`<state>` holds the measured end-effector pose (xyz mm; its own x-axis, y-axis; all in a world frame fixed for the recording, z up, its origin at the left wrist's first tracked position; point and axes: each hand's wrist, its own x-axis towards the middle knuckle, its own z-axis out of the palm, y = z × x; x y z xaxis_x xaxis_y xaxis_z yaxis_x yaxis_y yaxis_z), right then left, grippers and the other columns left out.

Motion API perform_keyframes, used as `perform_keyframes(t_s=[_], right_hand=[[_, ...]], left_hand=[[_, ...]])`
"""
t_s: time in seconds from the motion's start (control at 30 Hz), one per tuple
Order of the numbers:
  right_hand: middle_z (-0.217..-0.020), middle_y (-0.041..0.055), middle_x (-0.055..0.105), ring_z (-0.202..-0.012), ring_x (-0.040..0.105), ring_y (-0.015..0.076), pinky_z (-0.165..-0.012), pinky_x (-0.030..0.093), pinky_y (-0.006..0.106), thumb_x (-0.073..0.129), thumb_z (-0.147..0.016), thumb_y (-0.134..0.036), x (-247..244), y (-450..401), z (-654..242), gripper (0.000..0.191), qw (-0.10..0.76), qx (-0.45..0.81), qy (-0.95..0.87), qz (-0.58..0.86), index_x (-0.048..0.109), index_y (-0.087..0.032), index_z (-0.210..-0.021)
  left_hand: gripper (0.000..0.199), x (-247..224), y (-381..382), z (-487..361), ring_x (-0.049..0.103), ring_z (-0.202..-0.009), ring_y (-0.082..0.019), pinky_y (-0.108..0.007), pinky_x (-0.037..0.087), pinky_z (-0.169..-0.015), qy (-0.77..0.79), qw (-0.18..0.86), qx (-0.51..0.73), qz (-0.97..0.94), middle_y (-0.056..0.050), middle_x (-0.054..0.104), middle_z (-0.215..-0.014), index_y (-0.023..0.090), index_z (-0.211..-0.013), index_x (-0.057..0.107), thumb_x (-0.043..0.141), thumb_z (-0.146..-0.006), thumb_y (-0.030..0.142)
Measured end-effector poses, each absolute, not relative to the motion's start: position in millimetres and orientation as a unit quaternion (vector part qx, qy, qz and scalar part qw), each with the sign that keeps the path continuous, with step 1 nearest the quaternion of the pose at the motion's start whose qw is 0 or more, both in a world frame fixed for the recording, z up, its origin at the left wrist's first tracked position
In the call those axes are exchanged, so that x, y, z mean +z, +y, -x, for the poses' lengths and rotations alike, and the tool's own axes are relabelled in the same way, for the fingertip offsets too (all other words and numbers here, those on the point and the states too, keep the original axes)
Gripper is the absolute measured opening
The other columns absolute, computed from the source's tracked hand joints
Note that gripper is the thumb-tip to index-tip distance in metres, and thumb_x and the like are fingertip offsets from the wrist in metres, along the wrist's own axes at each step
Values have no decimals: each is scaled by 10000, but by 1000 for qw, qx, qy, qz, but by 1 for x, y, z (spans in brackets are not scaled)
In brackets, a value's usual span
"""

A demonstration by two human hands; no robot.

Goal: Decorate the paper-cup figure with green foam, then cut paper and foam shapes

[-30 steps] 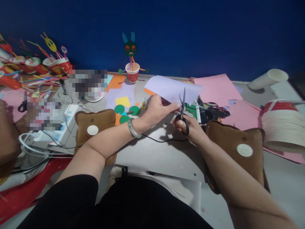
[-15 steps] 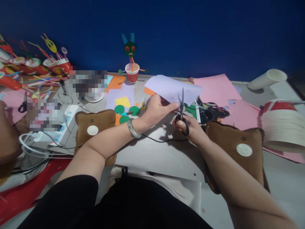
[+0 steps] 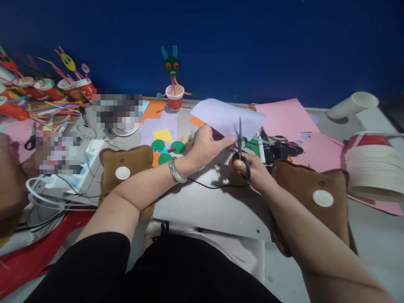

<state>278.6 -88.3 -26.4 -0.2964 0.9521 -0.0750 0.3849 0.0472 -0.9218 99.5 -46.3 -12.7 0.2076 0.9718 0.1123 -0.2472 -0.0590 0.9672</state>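
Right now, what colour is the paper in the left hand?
The paper is light purple; the head view shows it best.

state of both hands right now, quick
Left hand: closed, holding the lilac paper.
Right hand: closed, holding the black-handled scissors.

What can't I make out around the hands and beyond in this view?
All in the head view:
Left hand, far fingertips: hidden by the hand itself and the lilac sheet.
Whether the scissors touch the sheet: they overlap from this angle.
Puppet cup, markings: too small.
Cup stack, far end: cut off by right edge.
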Motion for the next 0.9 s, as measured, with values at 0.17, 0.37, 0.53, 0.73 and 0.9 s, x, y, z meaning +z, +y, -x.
perform_keyframes(t_s=[0.17, 0.37, 0.53, 0.73, 0.9], right_hand=[[-576, -18, 413, -574, 370, 137, -565, 263, 310, 648, -675, -966, -27, -89, -278, 765, 303, 474, -647, 515, 434, -232, -637], [-564, -22, 409, -569, 371, 131, -563, 264, 304, 640, -649, -987, -26, -87, -278, 788, 305, 475, -649, 510, 424, -230, -625], [-560, -26, 400, -561, 371, 129, -556, 260, 305, 684, -670, -936, -26, -87, -278, 756, 309, 478, -648, 506, 418, -231, -620], [-569, -23, 406, -575, 367, 128, -564, 268, 300, 684, -669, -935, -27, -87, -279, 758, 311, 477, -649, 505, 424, -226, -615], [-570, -27, 398, -565, 362, 126, -553, 262, 301, 687, -688, -918, -29, -87, -280, 738, 310, 480, -648, 504, 431, -228, -628]], left_hand=[[329, -12, -47, -100, 677, -686, -152, -300, 567, -708, 347, 586, 528, -507, -15, 709, -739, 180, -809, 634, 890, -756, 380], [307, -18, -45, -102, 706, -748, -163, -347, 602, -781, 357, 576, 540, -499, -7, 697, -832, 188, -926, 586, 861, -811, 264], [329, -23, -43, -103, 696, -723, -154, -349, 616, -742, 344, 580, 550, -493, 2, 676, -850, 205, -972, 551, 848, -833, 232], [374, -24, -43, -104, 698, -746, -143, -316, 621, -726, 327, 581, 556, -496, 5, 703, -862, 211, -1008, 549, 864, -819, 283], [375, -23, -42, -103, 682, -701, -118, -280, 604, -688, 310, 575, 563, -506, 12, 703, -846, 207, -1006, 545, 858, -813, 281]])
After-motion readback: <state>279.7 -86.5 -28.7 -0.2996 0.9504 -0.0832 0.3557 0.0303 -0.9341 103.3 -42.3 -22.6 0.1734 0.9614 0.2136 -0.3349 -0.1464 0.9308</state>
